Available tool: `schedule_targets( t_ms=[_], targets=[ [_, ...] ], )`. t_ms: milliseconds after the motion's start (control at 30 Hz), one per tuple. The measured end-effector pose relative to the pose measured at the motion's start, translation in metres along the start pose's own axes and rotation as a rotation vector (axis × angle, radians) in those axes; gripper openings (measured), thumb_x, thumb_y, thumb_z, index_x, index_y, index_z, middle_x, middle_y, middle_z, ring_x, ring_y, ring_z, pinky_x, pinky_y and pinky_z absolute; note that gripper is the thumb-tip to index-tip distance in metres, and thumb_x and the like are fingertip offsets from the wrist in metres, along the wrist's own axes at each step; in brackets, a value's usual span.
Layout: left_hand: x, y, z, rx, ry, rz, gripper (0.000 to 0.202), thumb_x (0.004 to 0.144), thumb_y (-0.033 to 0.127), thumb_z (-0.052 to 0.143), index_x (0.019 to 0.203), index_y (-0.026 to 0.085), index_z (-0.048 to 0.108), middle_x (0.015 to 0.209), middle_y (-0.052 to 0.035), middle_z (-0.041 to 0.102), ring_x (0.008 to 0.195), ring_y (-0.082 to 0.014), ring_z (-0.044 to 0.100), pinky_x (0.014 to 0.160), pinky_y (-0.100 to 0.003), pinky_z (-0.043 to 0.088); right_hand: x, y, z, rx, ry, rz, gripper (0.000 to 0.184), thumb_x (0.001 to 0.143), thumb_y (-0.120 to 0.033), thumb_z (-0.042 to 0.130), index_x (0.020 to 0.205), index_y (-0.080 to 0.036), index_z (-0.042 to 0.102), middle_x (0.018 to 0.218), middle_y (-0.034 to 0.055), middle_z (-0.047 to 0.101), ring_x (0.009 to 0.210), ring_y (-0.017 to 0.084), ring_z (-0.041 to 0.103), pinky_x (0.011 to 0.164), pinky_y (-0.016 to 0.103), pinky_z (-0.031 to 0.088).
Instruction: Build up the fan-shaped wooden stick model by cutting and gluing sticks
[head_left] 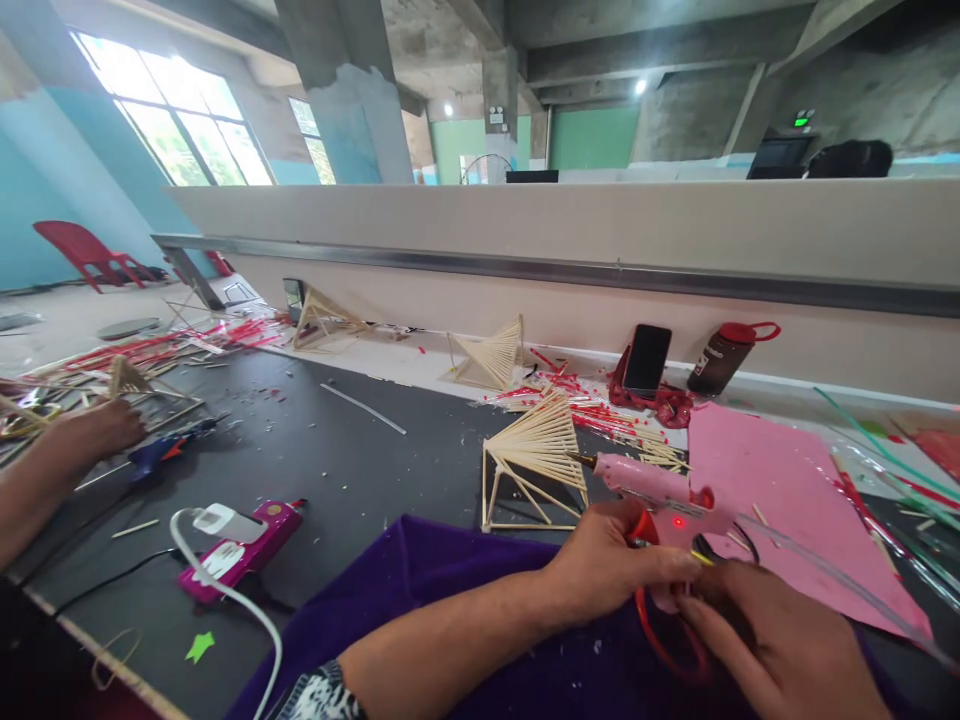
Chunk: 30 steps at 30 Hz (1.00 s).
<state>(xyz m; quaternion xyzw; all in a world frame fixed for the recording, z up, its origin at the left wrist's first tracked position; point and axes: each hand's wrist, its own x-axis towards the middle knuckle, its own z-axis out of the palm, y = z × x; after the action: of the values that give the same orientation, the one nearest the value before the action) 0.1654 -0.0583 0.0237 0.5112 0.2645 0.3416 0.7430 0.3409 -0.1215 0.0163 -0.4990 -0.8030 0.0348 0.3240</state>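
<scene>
A pink hot glue gun point(660, 488) with a lit red lamp points its nozzle left at a fan-shaped stick frame point(536, 450) on the dark table. My left hand point(611, 560) is wrapped round the gun's grip near the trigger. My right hand point(780, 640) comes in from the lower right, and its fingertips press on the bottom of the gun's handle beside a black cord. A clear glue stick point(825, 580) trails out of the gun's back. A red wire loop point(660, 640) hangs under the handle.
Pink paper point(780, 480) lies right of the gun, purple cloth point(450, 570) under my arms. A phone point(646, 358) and bottle point(724, 355) stand by the wall. More stick frames point(491, 355) and red scraps litter the table. Another person's hand point(97, 430) works at left near a blue glue gun point(165, 450). A pink device point(240, 545) sits plugged into a white cable.
</scene>
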Motion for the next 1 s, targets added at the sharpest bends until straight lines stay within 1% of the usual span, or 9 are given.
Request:
schedule_targets(
  t_ms=[100,233,467,667,733,800,867,933,1000],
  targets=[
    [-0.004,0.008,0.004,0.01,-0.004,0.0,0.037,0.064,0.046,0.072,0.065,0.011,0.06,0.057,-0.0003,0.057,0.047,-0.0082,0.051,0.051,-0.022,0.042,0.003,0.007,0.018,0.29,-0.02,0.274,0.028,0.078,-0.043,0.06,0.093,-0.02,0.064,0.089,0.0074,0.07,0.08,0.023,0.066,0.067,0.029,0.054],
    [-0.009,0.011,0.009,0.058,-0.024,0.048,0.035,0.062,0.044,0.074,0.065,0.012,0.062,0.058,-0.0001,0.056,0.053,-0.0093,0.052,0.055,-0.023,0.044,-0.002,0.001,0.029,0.763,-0.127,0.564,0.032,0.075,-0.05,0.058,0.078,-0.018,0.062,0.074,0.0063,0.067,0.069,0.023,0.064,0.058,0.03,0.053],
    [-0.013,-0.007,0.022,0.039,-0.04,-0.039,0.038,0.06,0.046,0.074,0.076,0.013,0.065,0.062,-0.0002,0.055,0.057,-0.0101,0.051,0.055,-0.022,0.042,-0.006,-0.021,0.014,0.796,-0.191,0.693,0.032,0.068,-0.044,0.065,0.053,-0.018,0.056,0.052,0.0019,0.056,0.051,0.018,0.054,0.046,0.026,0.043],
    [-0.02,-0.017,0.029,-0.104,0.098,-0.042,0.051,0.071,0.042,0.068,0.112,0.016,0.057,0.094,-0.0062,0.062,0.072,-0.0114,0.057,0.065,-0.022,0.045,-0.009,0.012,0.011,0.804,-0.06,0.662,0.025,0.07,-0.042,0.065,0.065,-0.018,0.064,0.058,0.0032,0.061,0.055,0.021,0.058,0.05,0.03,0.049],
    [-0.037,-0.003,0.023,-0.026,0.036,-0.099,0.054,0.072,0.036,0.068,0.121,0.021,0.054,0.106,-0.0064,0.062,0.079,-0.0127,0.06,0.069,-0.023,0.046,-0.008,0.024,0.011,0.8,-0.031,0.675,0.021,0.072,-0.039,0.065,0.069,-0.019,0.066,0.065,0.0047,0.064,0.062,0.023,0.062,0.055,0.03,0.052],
    [-0.062,0.025,0.012,0.174,-0.144,-0.179,0.036,0.075,0.03,0.066,0.11,0.02,0.064,0.097,-0.0053,0.067,0.079,-0.0149,0.063,0.067,-0.023,0.048,-0.006,0.032,0.013,0.796,-0.028,0.652,0.019,0.074,-0.037,0.064,0.077,-0.019,0.068,0.075,0.0069,0.068,0.072,0.025,0.064,0.064,0.032,0.054],
    [-0.088,0.06,-0.005,0.48,-0.291,-0.115,0.026,0.085,0.023,0.053,0.107,0.024,0.067,0.098,-0.0051,0.069,0.085,-0.0172,0.064,0.07,-0.026,0.05,-0.002,0.037,0.016,0.792,-0.065,0.633,0.022,0.075,-0.037,0.064,0.085,-0.018,0.07,0.082,0.0082,0.069,0.08,0.026,0.064,0.07,0.034,0.053],
    [-0.105,0.089,-0.027,0.763,-0.078,0.221,0.027,0.082,0.019,0.057,0.104,0.031,0.067,0.085,0.0002,0.071,0.075,-0.0149,0.065,0.066,-0.025,0.052,0.001,0.04,0.02,0.785,-0.119,0.641,0.026,0.076,-0.038,0.063,0.09,-0.018,0.07,0.086,0.0087,0.07,0.078,0.024,0.063,0.069,0.033,0.053],
    [-0.109,0.103,-0.053,1.081,0.356,0.496,0.028,0.078,0.013,0.062,0.096,0.032,0.068,0.081,0.0032,0.07,0.07,-0.0128,0.064,0.063,-0.023,0.052,0.004,0.04,0.024,0.778,-0.171,0.649,0.027,0.076,-0.04,0.063,0.091,-0.018,0.069,0.087,0.0088,0.07,0.072,0.022,0.063,0.063,0.03,0.053]
  ],
)
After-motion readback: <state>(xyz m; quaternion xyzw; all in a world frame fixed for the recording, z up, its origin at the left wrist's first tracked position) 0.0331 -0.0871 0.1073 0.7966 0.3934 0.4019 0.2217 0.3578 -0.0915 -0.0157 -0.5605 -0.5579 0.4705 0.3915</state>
